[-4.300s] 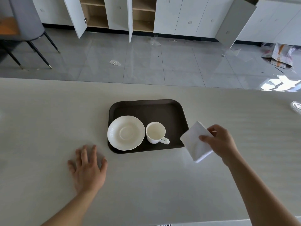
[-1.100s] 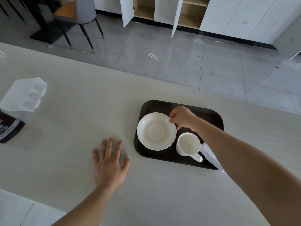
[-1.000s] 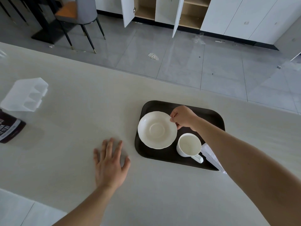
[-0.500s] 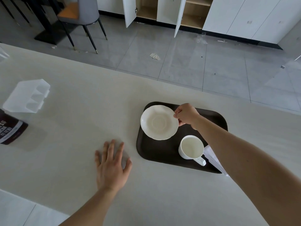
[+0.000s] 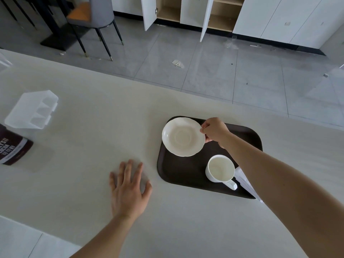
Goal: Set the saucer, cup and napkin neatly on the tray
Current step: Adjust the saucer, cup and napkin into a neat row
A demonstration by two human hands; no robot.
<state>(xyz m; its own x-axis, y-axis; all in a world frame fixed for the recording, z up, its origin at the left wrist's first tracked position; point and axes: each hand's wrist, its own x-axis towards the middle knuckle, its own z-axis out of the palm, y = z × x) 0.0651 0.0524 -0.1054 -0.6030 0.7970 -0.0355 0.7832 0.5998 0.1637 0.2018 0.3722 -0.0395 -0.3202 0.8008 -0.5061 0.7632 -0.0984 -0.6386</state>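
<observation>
A dark brown tray (image 5: 182,175) lies on the pale counter. My right hand (image 5: 215,131) pinches the right rim of the white saucer (image 5: 183,136), which is tilted and raised over the tray's far left corner. The white cup (image 5: 220,169) stands upright at the tray's near right, handle pointing toward me. The white napkin (image 5: 243,181) lies just right of the cup, mostly hidden under my right forearm. My left hand (image 5: 128,190) rests flat on the counter left of the tray, fingers spread.
A clear plastic divided box (image 5: 32,109) and a dark cocoa container (image 5: 13,148) sit at the counter's far left. Beyond the counter's far edge are a grey tiled floor, a chair (image 5: 93,17) and white cabinets with open doors.
My right hand took hold of the saucer's rim, lifted it and carried it toward the tray's far left corner. The napkin, held earlier, now lies beside the cup. My left hand stayed put.
</observation>
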